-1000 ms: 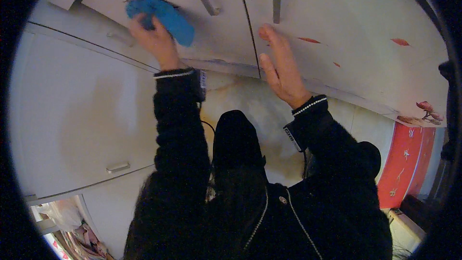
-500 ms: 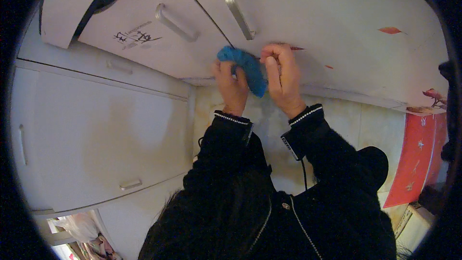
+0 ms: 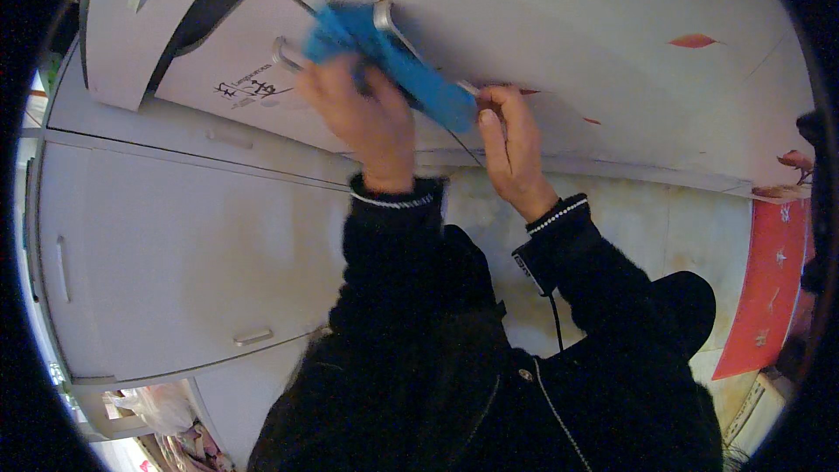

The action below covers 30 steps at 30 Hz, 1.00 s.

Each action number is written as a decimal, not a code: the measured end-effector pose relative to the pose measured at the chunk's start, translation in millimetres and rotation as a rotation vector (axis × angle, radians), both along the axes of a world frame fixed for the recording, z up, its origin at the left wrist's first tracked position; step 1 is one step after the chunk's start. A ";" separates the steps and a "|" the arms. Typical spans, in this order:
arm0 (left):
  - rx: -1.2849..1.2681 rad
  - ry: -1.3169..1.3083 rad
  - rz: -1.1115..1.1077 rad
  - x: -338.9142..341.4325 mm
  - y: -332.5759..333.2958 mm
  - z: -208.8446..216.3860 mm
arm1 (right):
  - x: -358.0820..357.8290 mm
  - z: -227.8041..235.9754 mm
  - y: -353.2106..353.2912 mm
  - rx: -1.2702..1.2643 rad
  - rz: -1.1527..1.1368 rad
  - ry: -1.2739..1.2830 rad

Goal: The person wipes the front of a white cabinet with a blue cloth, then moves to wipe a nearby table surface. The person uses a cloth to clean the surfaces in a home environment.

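Note:
A blue cloth (image 3: 428,83) is stretched slantwise across the front of a pale cabinet door (image 3: 568,26), over its silver handle (image 3: 384,16). My left hand (image 3: 363,118), smeared by motion, has its fingers bent into the bunched upper-left part of the cloth. The fingers of my right hand (image 3: 516,144) are pinched together at the cloth's lower-right end, beside the lower end of the handle. Just left of the left fingers is a second silver handle (image 3: 284,52), on the neighbouring door (image 3: 201,61); the cloth and hand partly hide it.
White cabinet fronts (image 3: 192,253) with small handles run along the left side. A light tiled floor (image 3: 612,236) lies below my arms. At the right hangs or stands a red panel (image 3: 760,288). An open compartment at lower left holds a plastic bag (image 3: 162,406).
My left hand has moved up and left with one end of the cloth, which now spans the handle. The right hand stays nearly in place. The view has shifted slightly.

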<state>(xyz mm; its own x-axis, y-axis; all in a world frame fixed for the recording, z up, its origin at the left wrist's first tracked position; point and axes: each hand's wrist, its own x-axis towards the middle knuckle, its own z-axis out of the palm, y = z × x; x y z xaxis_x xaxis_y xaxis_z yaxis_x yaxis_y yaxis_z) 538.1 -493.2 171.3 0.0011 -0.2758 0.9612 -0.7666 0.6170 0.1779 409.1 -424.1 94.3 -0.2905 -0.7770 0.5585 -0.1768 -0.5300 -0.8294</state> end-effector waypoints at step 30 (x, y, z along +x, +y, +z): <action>0.454 -0.151 -0.277 -7.0 43.9 -90.3 | -5.8 -7.5 11.8 0.055 -0.056 -0.160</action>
<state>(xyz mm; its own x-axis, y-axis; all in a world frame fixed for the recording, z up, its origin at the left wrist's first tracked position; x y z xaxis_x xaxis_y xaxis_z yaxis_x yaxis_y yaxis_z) 531.1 -449.3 81.0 -0.2588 -0.6329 0.7297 -0.6242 0.6861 0.3737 403.3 -412.3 86.8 -0.4164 -0.7851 0.4586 -0.0683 -0.4759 -0.8768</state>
